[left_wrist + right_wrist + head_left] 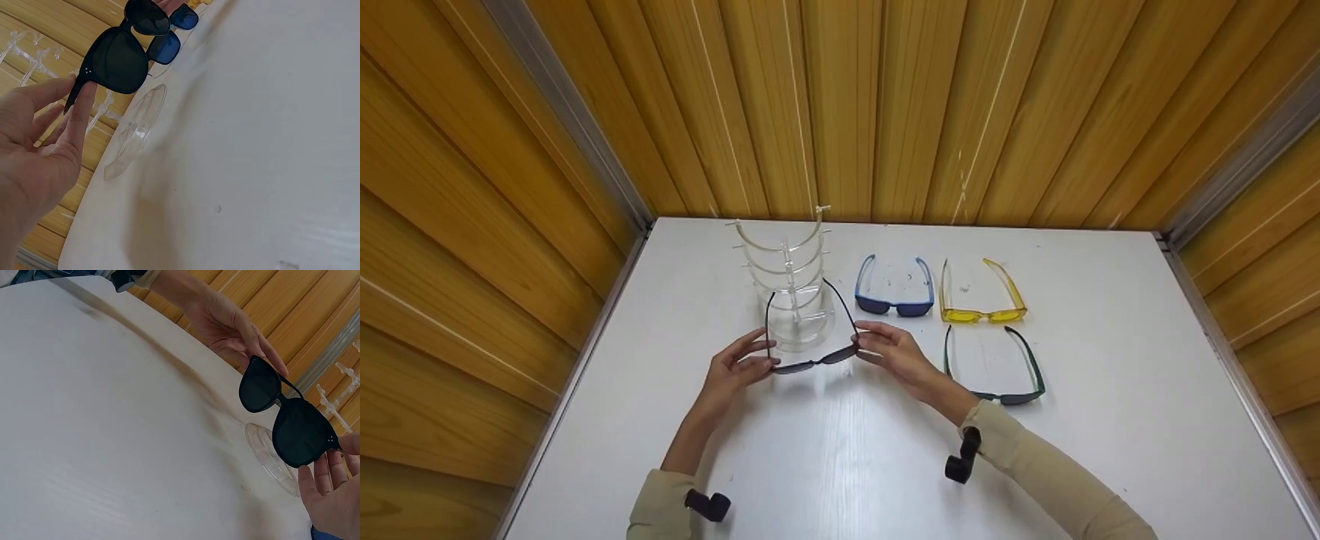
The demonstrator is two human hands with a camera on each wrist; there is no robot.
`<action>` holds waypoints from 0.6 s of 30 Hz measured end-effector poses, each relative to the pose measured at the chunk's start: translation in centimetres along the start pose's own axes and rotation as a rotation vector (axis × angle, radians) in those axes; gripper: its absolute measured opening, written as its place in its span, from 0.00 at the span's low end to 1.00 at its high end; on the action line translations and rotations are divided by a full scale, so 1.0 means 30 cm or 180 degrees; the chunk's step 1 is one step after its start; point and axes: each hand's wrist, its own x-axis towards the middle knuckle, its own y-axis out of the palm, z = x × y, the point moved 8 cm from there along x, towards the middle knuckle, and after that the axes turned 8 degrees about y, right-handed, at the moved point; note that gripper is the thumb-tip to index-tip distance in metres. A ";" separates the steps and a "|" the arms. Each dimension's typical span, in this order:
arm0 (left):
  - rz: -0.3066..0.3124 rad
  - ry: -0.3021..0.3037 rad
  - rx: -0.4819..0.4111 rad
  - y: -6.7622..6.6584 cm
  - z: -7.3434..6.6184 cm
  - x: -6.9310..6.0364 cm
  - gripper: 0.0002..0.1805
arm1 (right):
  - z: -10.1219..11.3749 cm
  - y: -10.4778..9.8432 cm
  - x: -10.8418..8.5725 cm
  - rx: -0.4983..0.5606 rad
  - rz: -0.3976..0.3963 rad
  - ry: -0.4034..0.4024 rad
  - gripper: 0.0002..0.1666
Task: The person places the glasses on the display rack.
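Observation:
Both hands hold a pair of black sunglasses [814, 363] above the table, its temples unfolded and pointing toward a clear display stand [791, 300]. My left hand [735, 367] pinches the frame's left corner by the hinge between thumb and fingers. At the opposite corner my right hand [894, 352] pinches the frame likewise. In the left wrist view the dark lenses [119, 61] face the camera, with the left hand [50, 129] at the hinge. The right wrist view shows both lenses and the right hand [337, 489]. No glasses sit on the stand's curved bars.
Right of the stand lie blue sunglasses [895, 307], yellow glasses [984, 316] and dark green sunglasses [1020, 398], temples unfolded. The white table [825, 465] is bordered by wood-look walls [915, 112] at the back and sides.

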 end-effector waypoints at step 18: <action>-0.0136 0.0076 0.0089 -0.047 -0.006 0.057 0.37 | 0.028 0.012 0.089 -0.0038 -0.0163 -0.0151 0.27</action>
